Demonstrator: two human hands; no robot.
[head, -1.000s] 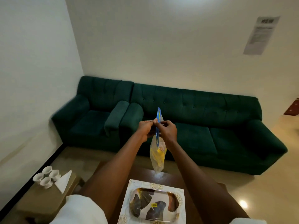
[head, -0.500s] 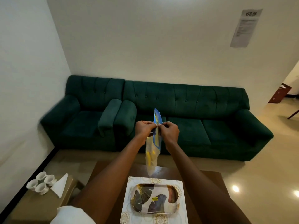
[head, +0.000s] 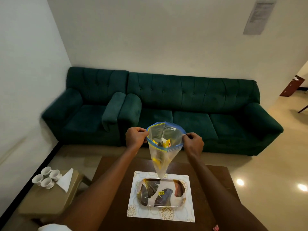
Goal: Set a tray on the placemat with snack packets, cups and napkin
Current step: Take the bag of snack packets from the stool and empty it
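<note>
A clear zip bag (head: 164, 144) with a blue rim hangs above the table, its mouth pulled wide. Yellow snack packets (head: 164, 143) lie inside it. My left hand (head: 135, 137) pinches the left side of the rim and my right hand (head: 193, 143) pinches the right side. Below the bag, a leaf-patterned tray (head: 180, 189) rests on a white and gold placemat (head: 190, 212). Several white cups (head: 45, 177) and a folded white napkin (head: 65, 180) stand on a low side table (head: 50, 200) at the left.
The placemat lies on a dark brown table (head: 215, 189). A green sofa (head: 191, 104) runs along the far wall, with a matching armchair (head: 86, 105) to its left. Glossy cream floor lies to the right.
The bag was held edge-on with its top closed between both hands. Now my hands have moved apart and the mouth of the bag is open. The view has tilted downward.
</note>
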